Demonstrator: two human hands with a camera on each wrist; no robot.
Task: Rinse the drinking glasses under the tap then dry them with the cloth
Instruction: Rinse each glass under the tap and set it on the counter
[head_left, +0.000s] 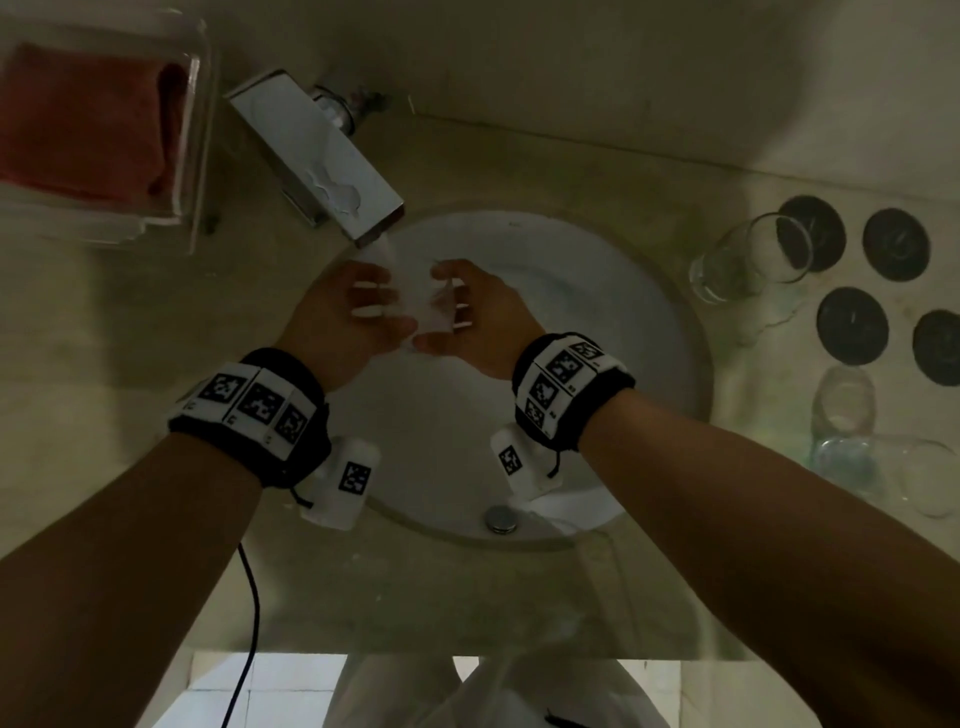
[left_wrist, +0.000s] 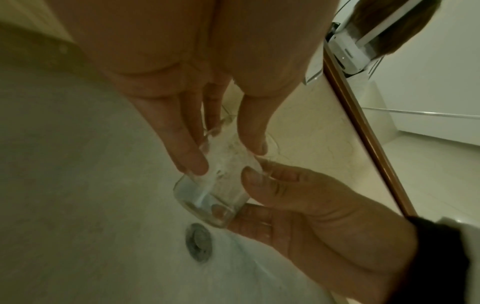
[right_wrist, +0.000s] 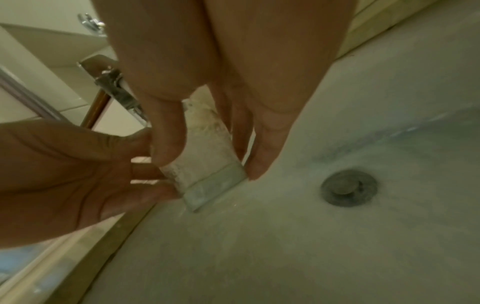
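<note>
Rinsing under way: small clear drinking glass (head_left: 415, 306) pinched between left hand (head_left: 337, 317) and right hand (head_left: 478, 322) under flat chrome tap (head_left: 332, 171) over round white sink (head_left: 649, 312), three clear glasses (head_left: 748, 260) waiting on right desk, red cloth (head_left: 88, 124) far left unused.

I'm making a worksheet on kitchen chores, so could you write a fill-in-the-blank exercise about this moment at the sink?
1. Both hands hold one drinking glass under the running ____.
2. The red cloth lies in a clear tray on the person's ____ side.
3. On the counter beside the sink lie ____ round dark coasters.
4. The left hand and right hand hold the glass above the ____.

Missing words: tap; left; four; sink
</note>
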